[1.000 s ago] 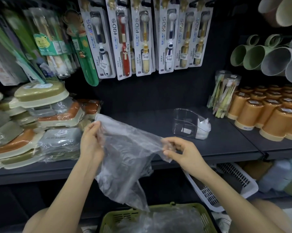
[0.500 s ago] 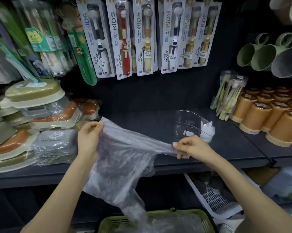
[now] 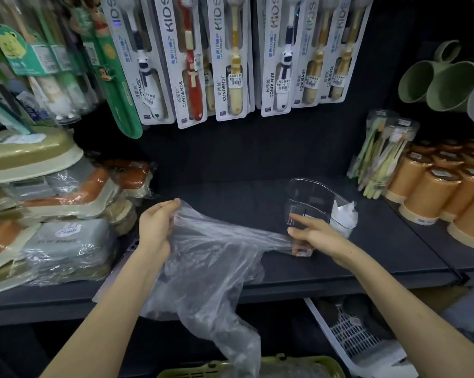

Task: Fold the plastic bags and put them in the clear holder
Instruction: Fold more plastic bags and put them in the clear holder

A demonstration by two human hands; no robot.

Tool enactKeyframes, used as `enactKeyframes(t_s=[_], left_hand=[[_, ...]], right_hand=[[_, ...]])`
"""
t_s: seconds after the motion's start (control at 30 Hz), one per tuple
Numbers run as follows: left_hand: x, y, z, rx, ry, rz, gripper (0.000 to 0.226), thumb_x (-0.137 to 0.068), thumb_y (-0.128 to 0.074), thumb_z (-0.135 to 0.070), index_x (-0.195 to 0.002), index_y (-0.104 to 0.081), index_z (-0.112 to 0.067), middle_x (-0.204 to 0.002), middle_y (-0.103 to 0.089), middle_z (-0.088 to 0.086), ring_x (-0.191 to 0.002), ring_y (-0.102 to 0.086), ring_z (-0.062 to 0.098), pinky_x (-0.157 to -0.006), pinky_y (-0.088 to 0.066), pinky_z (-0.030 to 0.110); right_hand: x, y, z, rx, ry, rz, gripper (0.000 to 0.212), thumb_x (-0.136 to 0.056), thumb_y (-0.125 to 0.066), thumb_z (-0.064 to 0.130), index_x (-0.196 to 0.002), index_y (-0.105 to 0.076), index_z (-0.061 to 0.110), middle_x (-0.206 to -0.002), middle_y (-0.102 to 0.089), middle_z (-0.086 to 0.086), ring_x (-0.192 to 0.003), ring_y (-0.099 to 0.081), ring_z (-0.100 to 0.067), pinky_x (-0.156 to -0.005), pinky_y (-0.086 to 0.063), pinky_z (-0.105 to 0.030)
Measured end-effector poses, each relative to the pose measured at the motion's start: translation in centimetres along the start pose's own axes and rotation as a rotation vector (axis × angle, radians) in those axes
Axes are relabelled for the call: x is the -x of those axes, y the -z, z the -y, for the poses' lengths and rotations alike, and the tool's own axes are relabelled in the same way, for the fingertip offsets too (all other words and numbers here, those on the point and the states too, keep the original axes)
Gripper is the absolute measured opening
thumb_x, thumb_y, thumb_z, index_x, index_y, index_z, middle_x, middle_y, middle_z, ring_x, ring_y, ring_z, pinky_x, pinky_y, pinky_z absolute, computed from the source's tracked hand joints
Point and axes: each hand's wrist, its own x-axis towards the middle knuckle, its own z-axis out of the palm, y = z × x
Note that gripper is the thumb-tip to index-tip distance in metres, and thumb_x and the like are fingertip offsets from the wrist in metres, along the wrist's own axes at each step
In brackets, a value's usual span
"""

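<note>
Plastic film, thin and crinkled, stretches between two bare hands as I watch through the head camera: the plastic bag [image 3: 211, 257] is held unfolded in the air over the front edge of a dark shelf [image 3: 230, 197], with its loose lower end hanging down toward a green basket [image 3: 257, 368] on the floor below. The left hand [image 3: 156, 227] grips the bag's upper corner with its fingers curled round the film. The right hand [image 3: 316, 236] pinches the opposite, drawn-out end between thumb and bent fingers, its index finger pointing forward. Just behind that hand, the clear holder [image 3: 312, 197] stands on the shelf with a white folded bag [image 3: 343, 216] tucked into its right end; I cannot tell whether the hand touches the holder. Carded kids' toothbrushes [image 3: 230, 64] hang on the back wall above. Wrapped soap dishes [image 3: 53, 192] are stacked at the left of the shelf, and orange cups [image 3: 432, 192] are lined up at the right beneath green mugs [image 3: 432, 80]. A white slotted basket [image 3: 350, 336] sits under the shelf at lower right.
</note>
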Motion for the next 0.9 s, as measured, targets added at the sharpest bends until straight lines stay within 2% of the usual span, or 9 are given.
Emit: enactKeyframes(t_s=[0.07,0.2,0.33,0.43,0.53,0.6,0.7,0.8,0.9], left_hand=[[-0.6,-0.7,0.5,-0.021,-0.013,-0.005,0.017,-0.088,-0.066,-0.013,-0.072,-0.059,-0.014,-0.062,-0.047,0.002,-0.054,-0.039,0.012,-0.048,-0.033,0.021],[-1.5,-2.7,1.5,-0.111,-0.126,-0.063,0.018,-0.093,-0.061,-0.012,-0.076,-0.054,-0.013,-0.06,-0.048,0.002,-0.05,-0.042,0.011,-0.046,-0.038,0.017],[-2.6,-4.4,2.7,-0.337,-0.351,-0.009,0.021,-0.098,-0.053,-0.019,-0.078,-0.047,-0.02,-0.059,-0.049,0.004,-0.051,-0.043,0.017,-0.053,-0.037,0.031],[-3.6,-5.4,3.5,-0.556,-0.429,-0.029,0.017,-0.1,-0.046,-0.023,-0.087,-0.044,-0.012,-0.06,-0.049,0.004,-0.055,-0.047,0.026,-0.056,-0.041,0.039],[-4.3,-6.0,4.1,-0.646,-0.362,-0.095,0.014,-0.101,-0.042,-0.019,-0.09,-0.042,-0.01,-0.063,-0.049,0.003,-0.063,-0.051,0.03,-0.06,-0.041,0.04],[-4.6,-6.2,4.5,-0.658,-0.313,-0.128,0.014,-0.1,-0.042,-0.017,-0.09,-0.042,-0.009,-0.065,-0.047,0.002,-0.066,-0.049,0.028,-0.062,-0.037,0.036],[-5.0,-6.3,4.6,-0.626,-0.175,-0.145,0.014,-0.1,-0.045,-0.02,-0.092,-0.043,-0.008,-0.077,-0.051,0.006,-0.076,-0.052,0.028,-0.067,-0.038,0.033],[-5.3,-6.1,3.3,-0.267,0.145,0.067,0.039,-0.092,-0.059,-0.042,-0.101,-0.051,-0.005,-0.093,-0.063,0.014,-0.082,-0.062,0.029,-0.07,-0.05,0.033],[-3.9,-4.9,1.2,0.112,0.407,0.257,0.052,-0.089,-0.059,-0.051,-0.115,-0.054,-0.007,-0.108,-0.062,0.016,-0.099,-0.062,0.031,-0.089,-0.051,0.045]], right_hand=[[-0.8,0.7,-0.5,-0.009,0.006,-0.054,0.04,-0.094,-0.06,0.021,-0.133,-0.053,0.024,-0.084,-0.073,0.0,-0.078,-0.071,-0.01,-0.091,-0.051,-0.027],[-2.0,2.2,-1.1,0.017,0.049,-0.159,0.005,-0.088,-0.065,0.007,-0.089,-0.069,0.01,-0.066,-0.072,-0.006,-0.066,-0.068,-0.016,-0.086,-0.055,-0.039],[-3.5,3.6,-0.7,-0.02,0.093,-0.294,0.017,-0.084,-0.07,0.003,-0.07,-0.068,0.012,-0.079,-0.071,-0.004,-0.071,-0.066,-0.011,-0.062,-0.055,-0.02],[-5.0,5.1,-0.6,-0.066,0.186,-0.421,0.017,-0.082,-0.073,0.006,-0.074,-0.07,0.021,-0.084,-0.071,0.002,-0.078,-0.064,-0.013,-0.074,-0.05,-0.025],[-5.0,5.2,-0.4,-0.099,0.27,-0.518,0.009,-0.085,-0.072,0.022,-0.089,-0.071,0.029,-0.1,-0.072,0.005,-0.088,-0.063,-0.008,-0.081,-0.048,-0.028],[-3.1,4.5,0.3,-0.061,0.328,-0.509,0.007,-0.087,-0.069,0.033,-0.093,-0.071,0.035,-0.1,-0.071,0.014,-0.096,-0.064,-0.004,-0.088,-0.048,-0.027],[1.3,2.6,1.4,-0.074,0.366,-0.238,0.026,-0.082,-0.064,0.046,-0.103,-0.068,0.032,-0.103,-0.069,0.015,-0.096,-0.062,0.002,-0.086,-0.048,-0.02],[4.0,0.4,0.9,0.188,0.379,-0.049,0.041,-0.074,-0.069,0.061,-0.111,-0.06,0.045,-0.111,-0.064,0.021,-0.103,-0.058,0.005,-0.085,-0.046,-0.015],[4.1,-1.1,0.0,0.242,0.383,-0.162,0.016,-0.083,-0.07,0.036,-0.094,-0.062,0.045,-0.099,-0.066,0.027,-0.096,-0.06,0.009,-0.077,-0.044,-0.011]])
